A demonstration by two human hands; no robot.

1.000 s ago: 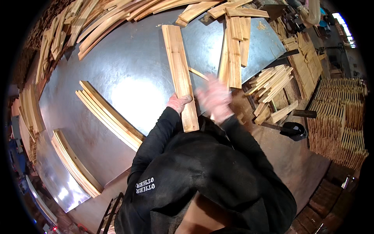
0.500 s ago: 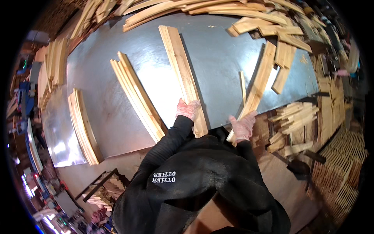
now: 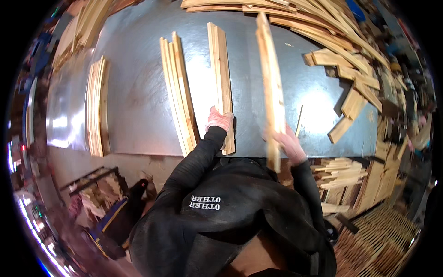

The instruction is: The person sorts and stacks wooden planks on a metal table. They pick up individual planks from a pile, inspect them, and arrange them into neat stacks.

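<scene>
My left hand (image 3: 219, 119), in a thin pale glove, wraps around the near part of a small stack of long wooden boards (image 3: 221, 69) lying on the metal-topped table (image 3: 134, 92). To its right, my right hand (image 3: 290, 142), gloved too, grips a single wooden board (image 3: 272, 83) close to its near end. This board is raised off the tabletop, turned partly on edge and blurred by motion. Left of my left hand lies a bundle of narrow boards (image 3: 177, 87), apart from the stack I hold.
Another board bundle (image 3: 96, 106) lies at the table's left side. A thin stick (image 3: 299, 121) and short offcuts (image 3: 354, 104) lie to the right. Long strips (image 3: 318, 30) are heaped along the far edge. Stacked wood pieces (image 3: 339, 173) sit below the table's near right edge.
The right-hand board has come up off the table and moved left toward the middle stack. My left hand keeps its hold on that stack. The view has shifted.
</scene>
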